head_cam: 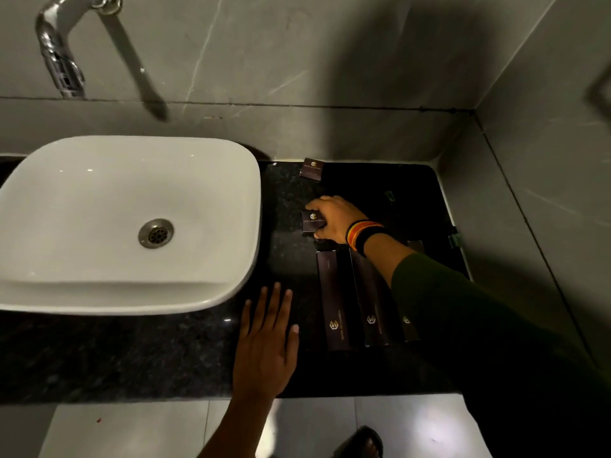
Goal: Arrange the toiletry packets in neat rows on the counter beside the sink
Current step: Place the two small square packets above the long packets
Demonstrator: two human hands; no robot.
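Observation:
On the black granite counter [139, 352] right of the sink, three long dark packets lie side by side: one [332, 299], a second [372, 302] and a third [409, 327] mostly hidden under my right sleeve. My right hand [337, 219] grips a small dark square packet [312, 221] just beyond the long ones. Another small square packet [311, 168] sits near the back wall. My left hand [266, 342] rests flat on the counter, fingers spread, left of the long packets.
A white basin [129, 223] with a metal drain [156, 233] fills the left of the counter, under a chrome tap [58, 51]. Tiled walls close off the back and right. The counter's front edge drops to a pale floor [132, 428].

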